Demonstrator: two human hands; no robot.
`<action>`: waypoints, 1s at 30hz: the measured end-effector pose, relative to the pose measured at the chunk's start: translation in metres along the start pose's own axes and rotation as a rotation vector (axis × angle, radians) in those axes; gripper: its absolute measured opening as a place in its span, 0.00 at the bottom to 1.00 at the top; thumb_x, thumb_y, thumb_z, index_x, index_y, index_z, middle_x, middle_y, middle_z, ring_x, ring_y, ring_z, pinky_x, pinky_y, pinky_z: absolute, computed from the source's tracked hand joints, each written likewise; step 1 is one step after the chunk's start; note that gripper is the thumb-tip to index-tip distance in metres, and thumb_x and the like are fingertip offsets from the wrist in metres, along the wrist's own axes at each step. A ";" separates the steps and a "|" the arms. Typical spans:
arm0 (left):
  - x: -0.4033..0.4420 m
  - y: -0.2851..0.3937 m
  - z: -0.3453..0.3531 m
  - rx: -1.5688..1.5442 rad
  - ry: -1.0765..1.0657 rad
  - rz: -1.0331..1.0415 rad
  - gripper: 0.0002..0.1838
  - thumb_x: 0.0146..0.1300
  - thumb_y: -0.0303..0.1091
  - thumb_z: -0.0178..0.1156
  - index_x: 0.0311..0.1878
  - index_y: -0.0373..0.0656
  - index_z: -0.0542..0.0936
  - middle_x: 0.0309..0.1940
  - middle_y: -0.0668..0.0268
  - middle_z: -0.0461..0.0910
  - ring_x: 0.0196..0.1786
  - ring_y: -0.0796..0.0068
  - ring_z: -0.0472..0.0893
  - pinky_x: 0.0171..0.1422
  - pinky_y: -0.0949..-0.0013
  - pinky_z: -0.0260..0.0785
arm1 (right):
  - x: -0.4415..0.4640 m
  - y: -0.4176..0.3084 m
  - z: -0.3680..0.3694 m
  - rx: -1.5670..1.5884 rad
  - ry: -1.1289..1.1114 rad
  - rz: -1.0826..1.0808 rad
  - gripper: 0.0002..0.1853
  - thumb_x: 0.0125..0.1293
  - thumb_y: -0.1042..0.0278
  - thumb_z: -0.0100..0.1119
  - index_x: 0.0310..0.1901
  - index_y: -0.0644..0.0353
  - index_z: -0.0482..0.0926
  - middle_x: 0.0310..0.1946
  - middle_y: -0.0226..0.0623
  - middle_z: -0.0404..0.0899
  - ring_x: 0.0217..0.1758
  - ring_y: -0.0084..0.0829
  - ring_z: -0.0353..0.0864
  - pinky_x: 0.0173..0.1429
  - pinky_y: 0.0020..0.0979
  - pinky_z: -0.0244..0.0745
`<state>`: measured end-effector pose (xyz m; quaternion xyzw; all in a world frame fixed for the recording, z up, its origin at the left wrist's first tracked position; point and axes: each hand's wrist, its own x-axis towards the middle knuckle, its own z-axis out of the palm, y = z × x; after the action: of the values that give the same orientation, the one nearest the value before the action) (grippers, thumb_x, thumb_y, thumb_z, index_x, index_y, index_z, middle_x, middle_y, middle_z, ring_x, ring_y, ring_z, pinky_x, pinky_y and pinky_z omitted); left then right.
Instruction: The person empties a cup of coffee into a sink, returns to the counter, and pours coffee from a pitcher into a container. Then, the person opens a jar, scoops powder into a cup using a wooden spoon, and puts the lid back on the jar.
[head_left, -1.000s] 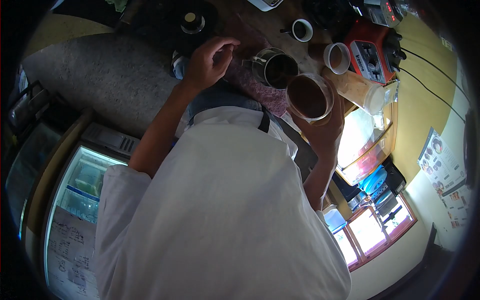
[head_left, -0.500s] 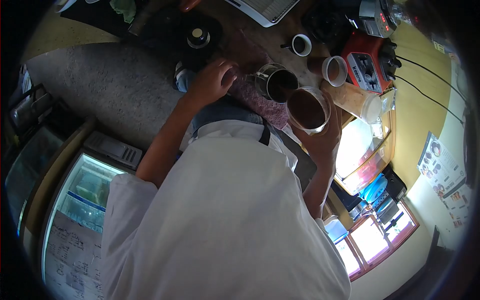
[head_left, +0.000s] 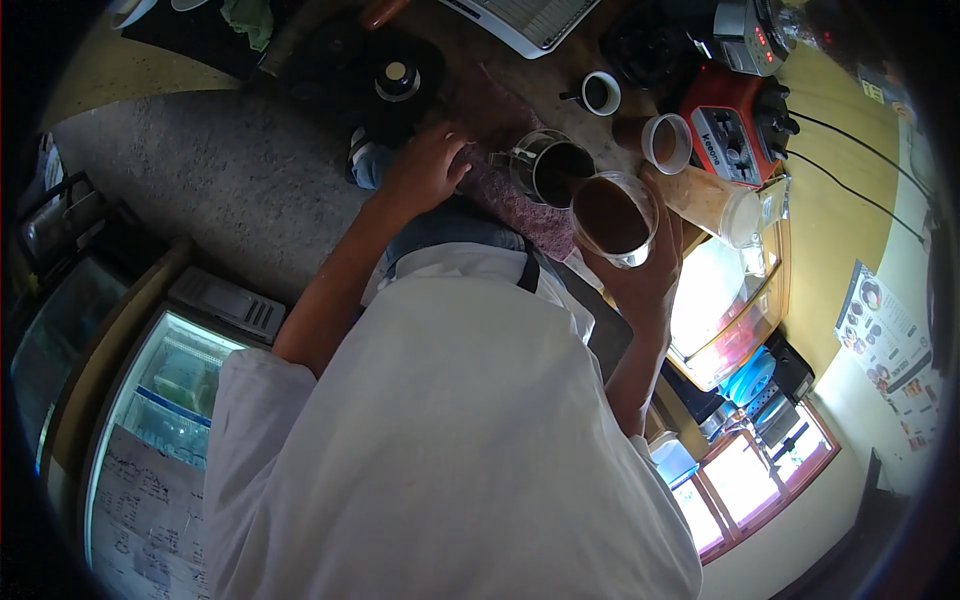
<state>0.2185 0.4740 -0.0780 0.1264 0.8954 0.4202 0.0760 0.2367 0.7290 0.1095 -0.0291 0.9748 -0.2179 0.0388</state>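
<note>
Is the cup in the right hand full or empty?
Not empty: the cup shows dark brown contents inside its clear rim; how full, cannot tell.

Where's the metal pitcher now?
Head view, upper middle, slightly right of centre: the metal pitcher is by the pinkish cloth, just left of the clear cup in the right hand.

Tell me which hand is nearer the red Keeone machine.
Right: the right hand, holding the clear cup, is across the white-lidded jar from the red machine. The left hand is farther away, beyond the metal pitcher.
</note>
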 end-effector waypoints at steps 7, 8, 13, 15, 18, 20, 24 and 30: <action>-0.001 -0.007 -0.009 -0.062 -0.112 0.012 0.24 0.60 0.31 0.67 0.60 0.43 0.77 0.57 0.55 0.76 0.61 0.53 0.76 0.66 0.57 0.70 | 0.002 -0.004 -0.002 -0.010 0.014 -0.023 0.51 0.42 0.59 0.85 0.70 0.56 0.68 0.61 0.46 0.76 0.63 0.45 0.78 0.66 0.47 0.75; -0.001 -0.009 -0.009 -0.060 -0.120 0.015 0.25 0.59 0.31 0.67 0.61 0.44 0.76 0.57 0.56 0.75 0.62 0.53 0.76 0.66 0.58 0.70 | 0.002 -0.006 -0.002 -0.013 0.018 -0.029 0.51 0.42 0.59 0.85 0.70 0.56 0.68 0.60 0.46 0.76 0.63 0.45 0.78 0.66 0.47 0.75; -0.001 -0.005 -0.015 -0.053 -0.159 0.012 0.28 0.57 0.28 0.68 0.63 0.45 0.76 0.60 0.57 0.73 0.64 0.54 0.75 0.68 0.58 0.69 | 0.005 -0.012 -0.004 -0.039 0.023 -0.042 0.50 0.42 0.60 0.85 0.69 0.56 0.69 0.58 0.45 0.77 0.61 0.44 0.79 0.65 0.46 0.77; 0.000 -0.006 -0.014 -0.049 -0.165 0.011 0.29 0.56 0.27 0.68 0.63 0.46 0.76 0.61 0.57 0.73 0.64 0.54 0.75 0.69 0.59 0.69 | 0.006 -0.010 -0.004 -0.041 0.036 -0.056 0.50 0.42 0.61 0.85 0.69 0.56 0.70 0.58 0.45 0.77 0.61 0.44 0.79 0.65 0.46 0.77; 0.000 -0.005 -0.014 -0.040 -0.179 -0.005 0.29 0.56 0.26 0.68 0.63 0.46 0.75 0.62 0.57 0.73 0.64 0.54 0.75 0.69 0.58 0.69 | 0.005 -0.009 -0.004 -0.038 0.043 -0.070 0.49 0.42 0.61 0.85 0.69 0.56 0.70 0.58 0.45 0.77 0.61 0.44 0.79 0.65 0.46 0.77; -0.002 -0.005 -0.013 -0.023 -0.166 -0.001 0.29 0.57 0.25 0.68 0.63 0.47 0.75 0.62 0.57 0.73 0.64 0.54 0.75 0.69 0.58 0.69 | 0.005 -0.008 -0.004 -0.043 0.036 -0.073 0.50 0.42 0.60 0.85 0.69 0.56 0.70 0.58 0.45 0.77 0.61 0.44 0.79 0.65 0.46 0.77; -0.002 -0.004 -0.012 -0.014 -0.163 -0.013 0.28 0.57 0.24 0.67 0.63 0.47 0.75 0.62 0.57 0.73 0.64 0.53 0.75 0.68 0.57 0.69 | 0.004 -0.008 -0.002 -0.021 0.058 -0.064 0.50 0.42 0.60 0.85 0.69 0.56 0.70 0.58 0.45 0.77 0.62 0.44 0.79 0.65 0.46 0.77; -0.005 -0.006 -0.011 -0.034 -0.134 0.026 0.27 0.57 0.24 0.67 0.62 0.48 0.76 0.62 0.57 0.72 0.65 0.52 0.74 0.68 0.56 0.69 | 0.002 -0.005 0.005 0.000 0.136 -0.082 0.51 0.41 0.60 0.86 0.69 0.57 0.69 0.59 0.45 0.76 0.62 0.44 0.79 0.65 0.46 0.77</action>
<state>0.2194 0.4608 -0.0757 0.1645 0.8793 0.4268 0.1324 0.2352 0.7227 0.1071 -0.0544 0.9731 -0.2210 -0.0363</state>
